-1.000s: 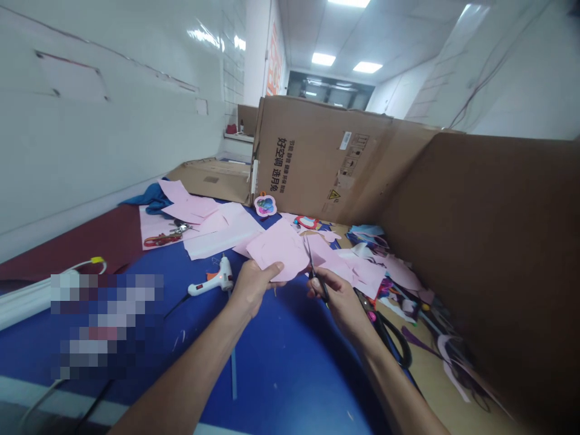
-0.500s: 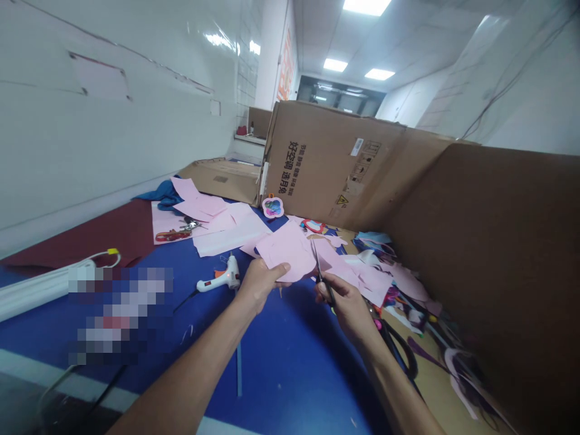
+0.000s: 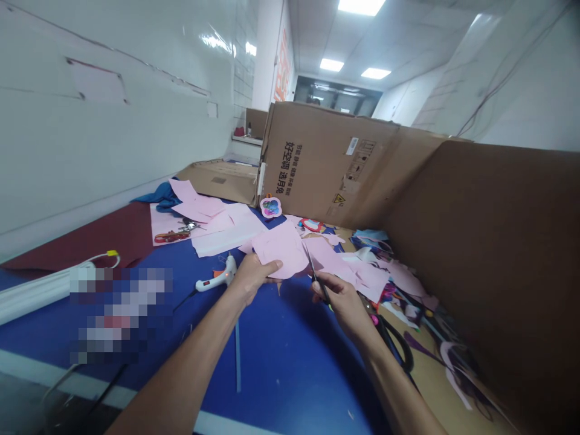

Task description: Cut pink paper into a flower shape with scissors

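Observation:
My left hand (image 3: 251,277) pinches the near edge of a pink paper sheet (image 3: 280,249) and holds it above the blue table surface (image 3: 281,356). My right hand (image 3: 341,297) is closed round the handles of small black scissors (image 3: 316,277). Their blades point up and away, meeting the sheet's right edge. More pink paper pieces (image 3: 357,272) lie just beyond and to the right of my right hand.
A white glue gun (image 3: 216,278) lies left of my left hand. Large black scissors (image 3: 394,341) rest at the right. Pink sheets (image 3: 212,220), red-handled pliers (image 3: 170,235), a flower-shaped craft (image 3: 270,207) and tall cardboard walls (image 3: 489,254) surround the spot. Coloured scraps (image 3: 421,314) pile up right.
The pink sheet has turned a little in my left hand and the scissors have shifted along its right edge. The view moved slightly.

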Demonstrator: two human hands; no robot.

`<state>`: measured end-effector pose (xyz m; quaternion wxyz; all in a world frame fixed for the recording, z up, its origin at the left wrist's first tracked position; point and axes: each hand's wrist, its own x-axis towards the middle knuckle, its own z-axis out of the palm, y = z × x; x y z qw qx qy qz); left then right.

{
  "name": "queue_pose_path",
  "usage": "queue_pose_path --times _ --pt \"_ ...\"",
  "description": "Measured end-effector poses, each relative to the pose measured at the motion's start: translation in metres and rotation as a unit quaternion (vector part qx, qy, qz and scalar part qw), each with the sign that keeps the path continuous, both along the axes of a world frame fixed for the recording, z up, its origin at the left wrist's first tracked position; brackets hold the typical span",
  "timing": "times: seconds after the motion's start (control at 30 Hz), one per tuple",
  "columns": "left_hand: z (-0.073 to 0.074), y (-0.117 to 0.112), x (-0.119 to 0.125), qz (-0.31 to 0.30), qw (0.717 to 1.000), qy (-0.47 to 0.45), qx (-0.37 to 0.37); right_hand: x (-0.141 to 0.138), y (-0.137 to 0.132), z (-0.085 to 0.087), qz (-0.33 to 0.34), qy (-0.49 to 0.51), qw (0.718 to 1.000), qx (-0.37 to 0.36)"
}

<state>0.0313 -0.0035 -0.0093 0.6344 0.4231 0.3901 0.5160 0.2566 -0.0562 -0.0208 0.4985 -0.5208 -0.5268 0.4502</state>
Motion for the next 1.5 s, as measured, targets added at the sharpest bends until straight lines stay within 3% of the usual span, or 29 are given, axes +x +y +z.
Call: queue_pose_path --times 0.3,1.5 --pt "-0.004 0.001 0.0 -0.008 1.0 0.007 0.012 0.001 0.0 0.002 0.019 0.009 1.0 0.009" --pt "0.004 0.004 -0.017 -0.025 0.999 0.03 -0.013 0.0 -0.004 0.015 0.064 -0.014 0.998 -0.015"
